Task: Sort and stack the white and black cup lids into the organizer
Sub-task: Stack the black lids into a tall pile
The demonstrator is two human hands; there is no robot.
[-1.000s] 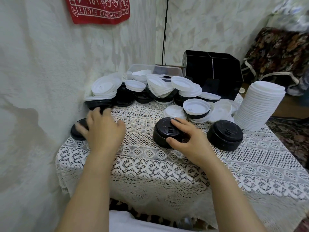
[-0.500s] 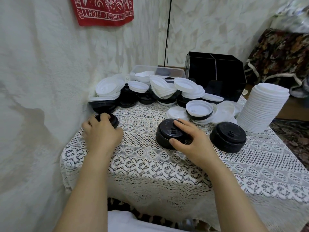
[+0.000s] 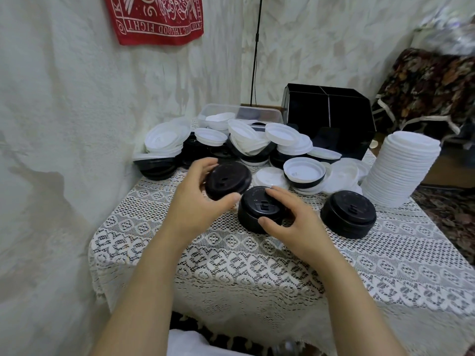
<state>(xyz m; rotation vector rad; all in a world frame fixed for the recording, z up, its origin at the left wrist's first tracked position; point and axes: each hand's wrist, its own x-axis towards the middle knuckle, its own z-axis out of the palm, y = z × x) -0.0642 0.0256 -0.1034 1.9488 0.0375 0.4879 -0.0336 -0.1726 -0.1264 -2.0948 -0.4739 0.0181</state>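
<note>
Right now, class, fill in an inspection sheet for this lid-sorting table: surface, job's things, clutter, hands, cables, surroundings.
Surface: table under a lace cloth, set in a wall corner.
Job's things: organizer at the back, contents cannot be told; white stack on the right; black stack and second black stack in front; mixed pile of white and black lids behind them.
Clutter: clear tub holding lids, behind the pile.
Hands: left hand grips a black lid above the cloth; right hand grips the black stack.
Cables: one black cable runs down the wall behind the tub.
Surroundings: red cloth on the wall; patterned fabric at right.
</note>
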